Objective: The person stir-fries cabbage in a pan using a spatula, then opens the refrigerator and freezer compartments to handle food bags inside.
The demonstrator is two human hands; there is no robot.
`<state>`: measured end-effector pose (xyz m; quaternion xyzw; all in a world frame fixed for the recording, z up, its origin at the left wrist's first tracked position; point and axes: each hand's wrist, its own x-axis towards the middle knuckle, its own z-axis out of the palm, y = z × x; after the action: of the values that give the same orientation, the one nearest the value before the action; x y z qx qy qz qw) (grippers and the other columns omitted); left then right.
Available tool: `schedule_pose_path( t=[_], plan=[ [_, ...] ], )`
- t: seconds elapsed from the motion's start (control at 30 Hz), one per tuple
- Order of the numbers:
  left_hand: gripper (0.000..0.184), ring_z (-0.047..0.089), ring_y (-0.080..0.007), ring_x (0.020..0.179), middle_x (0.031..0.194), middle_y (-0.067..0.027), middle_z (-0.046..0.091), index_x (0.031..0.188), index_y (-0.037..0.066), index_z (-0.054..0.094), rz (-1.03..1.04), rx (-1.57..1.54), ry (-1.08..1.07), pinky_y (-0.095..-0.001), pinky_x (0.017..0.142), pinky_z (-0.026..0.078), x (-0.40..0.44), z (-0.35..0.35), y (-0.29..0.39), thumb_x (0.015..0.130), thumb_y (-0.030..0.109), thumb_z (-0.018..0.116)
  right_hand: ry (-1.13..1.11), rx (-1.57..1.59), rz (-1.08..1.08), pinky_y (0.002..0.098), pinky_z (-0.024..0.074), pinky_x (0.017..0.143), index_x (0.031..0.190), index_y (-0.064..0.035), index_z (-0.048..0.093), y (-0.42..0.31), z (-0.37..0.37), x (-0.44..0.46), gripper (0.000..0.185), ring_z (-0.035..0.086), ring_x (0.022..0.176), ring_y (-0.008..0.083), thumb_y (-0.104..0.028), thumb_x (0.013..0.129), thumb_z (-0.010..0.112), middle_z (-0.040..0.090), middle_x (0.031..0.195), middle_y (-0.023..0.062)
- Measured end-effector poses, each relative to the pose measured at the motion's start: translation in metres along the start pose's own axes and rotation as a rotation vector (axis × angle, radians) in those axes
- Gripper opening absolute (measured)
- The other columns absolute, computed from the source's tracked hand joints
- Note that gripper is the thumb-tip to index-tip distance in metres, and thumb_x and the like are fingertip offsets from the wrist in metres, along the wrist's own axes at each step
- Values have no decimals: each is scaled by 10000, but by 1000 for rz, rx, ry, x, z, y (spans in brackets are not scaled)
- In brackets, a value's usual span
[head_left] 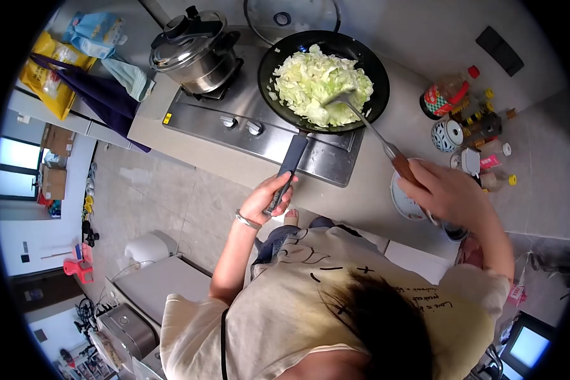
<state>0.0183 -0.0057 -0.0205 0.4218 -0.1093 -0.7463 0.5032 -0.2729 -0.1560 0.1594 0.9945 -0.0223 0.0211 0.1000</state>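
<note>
My left hand (pixel 266 197) is wrapped round the dark handle (pixel 292 155) of a black frying pan (pixel 377 76) on the gas stove. Chopped cabbage (pixel 310 79), pale green and white, fills much of the pan. In my right hand (pixel 453 193) is the wooden grip of a metal spatula (pixel 377 133). Its blade rests among the cabbage at the pan's right side. Beneath my right forearm and hand, a white plate (pixel 404 201) is partly covered.
A pressure cooker (pixel 199 60) stands on the left burner of the steel stove (pixel 199 120). Behind the pan leans a glass lid (pixel 304 16). Sauce bottles (pixel 446 95) and a patterned white jar (pixel 446 135) crowd the counter at right. Bags and cloths (pixel 101 88) hang at left.
</note>
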Motion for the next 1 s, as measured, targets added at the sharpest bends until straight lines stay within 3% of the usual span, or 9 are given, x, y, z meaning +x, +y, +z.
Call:
schedule_pose_path(
  t=[0.2, 0.3, 0.4, 0.5, 0.6, 0.7, 0.83, 0.93, 1.0],
  plan=[
    [280, 373, -67, 336, 573, -7, 467, 1013, 44, 502, -7, -4, -8, -184, 295, 306, -1, -1, -1, 951, 302, 415, -12, 181, 140, 289, 487, 610, 1008, -77, 555, 0, 39, 7, 280, 569, 800, 198, -83, 729, 548, 513, 943, 79],
    [279, 375, -70, 334, 571, -6, 468, 1014, 46, 503, -14, -4, 4, -185, 294, 303, -1, 1, -2, 950, 303, 415, 37, 325, 236, 337, 480, 627, 1072, -106, 556, 12, 53, 15, 379, 588, 775, 246, -47, 698, 578, 543, 1040, 99],
    [283, 382, -73, 335, 570, -6, 474, 1016, 49, 506, -23, -18, -4, -185, 295, 302, -1, 0, 1, 951, 308, 412, 98, 224, 241, 327, 477, 610, 1107, -109, 526, -2, 28, 8, 415, 570, 767, 215, -62, 699, 579, 517, 926, 84],
    [296, 389, -76, 335, 576, -9, 487, 1022, 54, 509, -26, -29, -10, -187, 299, 307, 0, 0, -1, 952, 320, 402, 233, 199, 266, 326, 488, 632, 1128, -105, 522, -8, 32, 12, 456, 582, 793, 232, -59, 681, 598, 524, 950, 96],
    [349, 412, -83, 353, 599, -17, 505, 1048, 54, 514, -10, 20, -14, -191, 306, 316, 1, -5, -4, 959, 354, 361, 132, 336, 300, 332, 501, 639, 1094, -92, 550, 6, 91, 30, 435, 589, 842, 251, -66, 664, 613, 531, 995, 122],
    [392, 431, -90, 375, 608, -23, 510, 1071, 46, 511, -2, -68, 8, -193, 304, 305, -1, 0, -5, 960, 379, 337, 253, 146, 225, 339, 511, 663, 1090, -81, 557, 5, 150, 38, 392, 588, 880, 264, -123, 708, 640, 517, 1071, 161],
    [509, 578, -161, 494, 663, -87, 552, 1156, -17, 462, 20, -222, -51, -212, 375, 477, -2, -6, -10, 953, 421, 302, 308, 195, 265, 337, 514, 686, 1158, -99, 536, -2, 177, 32, 426, 583, 905, 271, -207, 761, 647, 513, 1099, 160],
    [572, 656, -268, 667, 747, -158, 587, 1206, -70, 408, 70, -309, 0, -279, 506, 578, -7, -5, -17, 952, 426, 275, 316, 293, 354, 337, 513, 693, 1216, -130, 510, -7, 174, 28, 494, 580, 930, 270, -243, 760, 661, 521, 1107, 131],
    [588, 652, -312, 746, 797, -190, 594, 1222, -89, 381, 93, -358, 7, -316, 551, 588, -13, -5, -24, 953, 421, 265, 351, 342, 416, 343, 512, 696, 1247, -149, 490, -8, 175, 25, 530, 579, 941, 272, -243, 758, 668, 522, 1120, 115]
  ],
)
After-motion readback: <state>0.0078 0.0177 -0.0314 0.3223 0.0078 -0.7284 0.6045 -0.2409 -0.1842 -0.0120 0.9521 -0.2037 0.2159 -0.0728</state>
